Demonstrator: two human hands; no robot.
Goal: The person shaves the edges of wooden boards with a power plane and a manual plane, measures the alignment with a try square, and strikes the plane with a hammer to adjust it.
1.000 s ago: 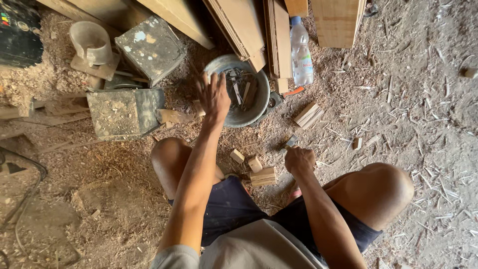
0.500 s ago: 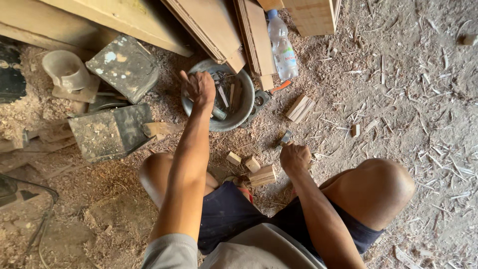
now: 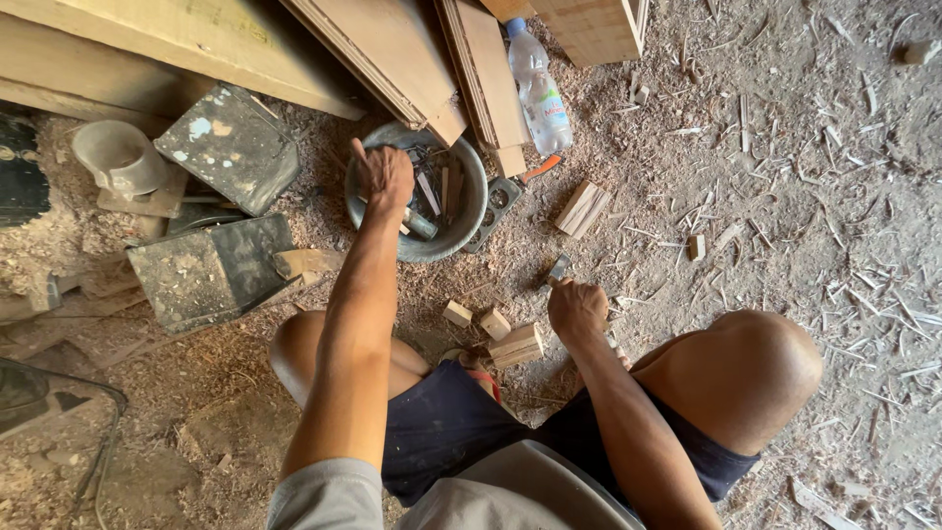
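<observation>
Fingers of the right hand (image 3: 577, 309) curl closed around a small dark tool (image 3: 556, 269), just right of centre. Upper centre, the left hand (image 3: 384, 177) reaches into a round grey metal bowl (image 3: 471, 211) of jumbled tools; whether it grasps anything I cannot tell. Pale, squarish wood blocks (image 3: 496, 332) lie between the knees. A clear plastic bottle (image 3: 539, 95) and flat boards (image 3: 392, 49) lean above, on dusty ground littered with sawdust and shavings.

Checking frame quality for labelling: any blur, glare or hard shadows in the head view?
Head view: even, soft daylight, no glare; left hand in the round grey metal bowl and the clear plastic bottle are sharp; the right hand is too; the lower-left corner sits in darker shade.
</observation>
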